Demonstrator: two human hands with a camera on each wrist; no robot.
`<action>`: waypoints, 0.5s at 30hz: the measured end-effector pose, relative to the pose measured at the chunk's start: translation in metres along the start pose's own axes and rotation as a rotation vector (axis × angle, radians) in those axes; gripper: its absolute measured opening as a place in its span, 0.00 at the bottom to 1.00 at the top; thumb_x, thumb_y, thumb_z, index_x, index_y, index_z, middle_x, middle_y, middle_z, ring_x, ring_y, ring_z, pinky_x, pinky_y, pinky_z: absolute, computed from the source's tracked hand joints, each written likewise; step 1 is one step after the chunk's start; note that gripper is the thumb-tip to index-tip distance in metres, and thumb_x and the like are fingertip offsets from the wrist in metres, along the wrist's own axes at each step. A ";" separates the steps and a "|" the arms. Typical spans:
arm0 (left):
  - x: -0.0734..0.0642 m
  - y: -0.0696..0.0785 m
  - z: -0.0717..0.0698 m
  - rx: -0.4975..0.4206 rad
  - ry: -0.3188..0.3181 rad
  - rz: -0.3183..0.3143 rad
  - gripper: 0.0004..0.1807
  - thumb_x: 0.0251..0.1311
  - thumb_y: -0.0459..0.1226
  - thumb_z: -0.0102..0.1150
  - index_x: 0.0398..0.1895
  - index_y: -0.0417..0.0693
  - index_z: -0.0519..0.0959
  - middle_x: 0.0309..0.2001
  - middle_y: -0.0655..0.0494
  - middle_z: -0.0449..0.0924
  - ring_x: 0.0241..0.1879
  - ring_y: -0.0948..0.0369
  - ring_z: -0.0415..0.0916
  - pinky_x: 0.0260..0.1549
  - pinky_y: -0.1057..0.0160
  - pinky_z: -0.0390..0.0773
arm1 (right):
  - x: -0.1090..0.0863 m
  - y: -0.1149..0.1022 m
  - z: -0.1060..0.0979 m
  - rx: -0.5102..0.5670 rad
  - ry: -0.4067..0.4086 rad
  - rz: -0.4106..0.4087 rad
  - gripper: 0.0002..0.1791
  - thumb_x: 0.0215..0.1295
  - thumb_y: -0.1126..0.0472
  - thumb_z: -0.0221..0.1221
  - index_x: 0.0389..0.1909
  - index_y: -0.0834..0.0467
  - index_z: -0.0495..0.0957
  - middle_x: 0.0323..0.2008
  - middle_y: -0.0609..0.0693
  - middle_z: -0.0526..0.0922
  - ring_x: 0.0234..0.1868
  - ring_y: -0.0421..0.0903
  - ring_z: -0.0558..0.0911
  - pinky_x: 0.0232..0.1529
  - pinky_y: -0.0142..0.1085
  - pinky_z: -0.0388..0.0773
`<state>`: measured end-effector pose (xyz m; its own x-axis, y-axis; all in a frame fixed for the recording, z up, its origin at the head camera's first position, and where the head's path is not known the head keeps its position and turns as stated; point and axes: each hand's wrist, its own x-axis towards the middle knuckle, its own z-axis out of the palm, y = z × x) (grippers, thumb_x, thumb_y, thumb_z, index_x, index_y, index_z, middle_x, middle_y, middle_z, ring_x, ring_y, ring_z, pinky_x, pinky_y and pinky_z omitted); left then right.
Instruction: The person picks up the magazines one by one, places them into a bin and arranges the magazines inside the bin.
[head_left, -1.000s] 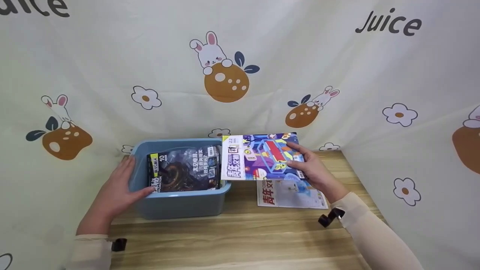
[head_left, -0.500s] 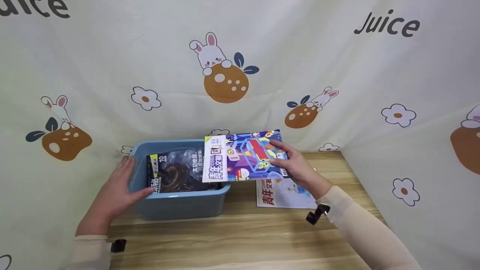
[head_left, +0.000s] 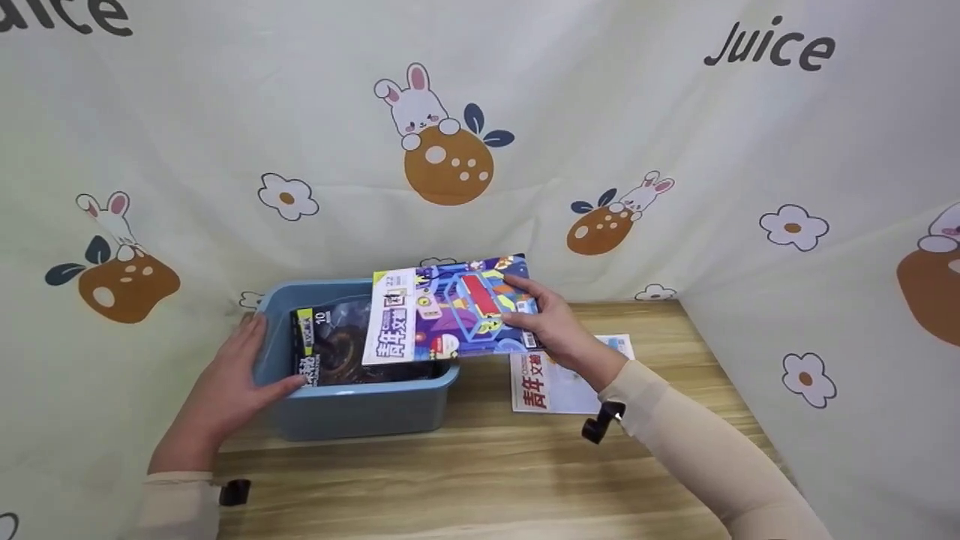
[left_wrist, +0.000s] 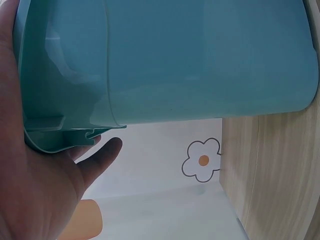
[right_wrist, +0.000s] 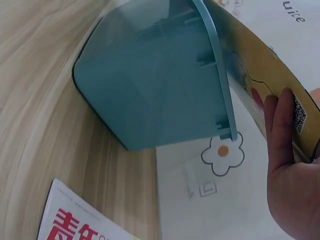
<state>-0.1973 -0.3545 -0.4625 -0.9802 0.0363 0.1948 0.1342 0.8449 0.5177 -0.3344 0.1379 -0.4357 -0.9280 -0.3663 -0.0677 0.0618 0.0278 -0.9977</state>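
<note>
My right hand (head_left: 559,322) pinches the right edge of a colourful purple magazine (head_left: 450,307), which hangs over the right part of a blue plastic bin (head_left: 360,412). In the right wrist view, fingers (right_wrist: 281,125) lie under the magazine's yellowish back cover (right_wrist: 260,65). Inside the bin lies a dark-covered magazine (head_left: 330,345), partly hidden by the purple one. With its thumb over the rim, my left hand (head_left: 225,390) grips the bin's left end. The left wrist view shows that hand (left_wrist: 40,185) curled at the rim.
Right of the bin, a white magazine with red lettering (head_left: 566,386) lies on the wooden table (head_left: 480,472), partly beneath the right forearm. A patterned curtain (head_left: 322,112) stands close behind the bin and along both sides.
My right hand has carried the purple magazine leftward from the bin's right edge to over its opening. More of the dark magazine is covered. The left hand has stayed on the rim.
</note>
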 end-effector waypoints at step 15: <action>0.003 0.001 0.002 0.027 -0.008 -0.019 0.71 0.64 0.69 0.71 0.91 0.37 0.43 0.89 0.31 0.38 0.87 0.31 0.37 0.73 0.16 0.53 | 0.013 -0.003 0.049 0.023 -0.015 -0.052 0.42 0.72 0.62 0.75 0.84 0.43 0.71 0.78 0.61 0.65 0.65 0.58 0.82 0.60 0.42 0.88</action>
<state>-0.2003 -0.3523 -0.4632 -0.9837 0.0237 0.1785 0.1113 0.8595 0.4989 -0.3283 0.0876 -0.4342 -0.9246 -0.3807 -0.0156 0.0224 -0.0133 -0.9997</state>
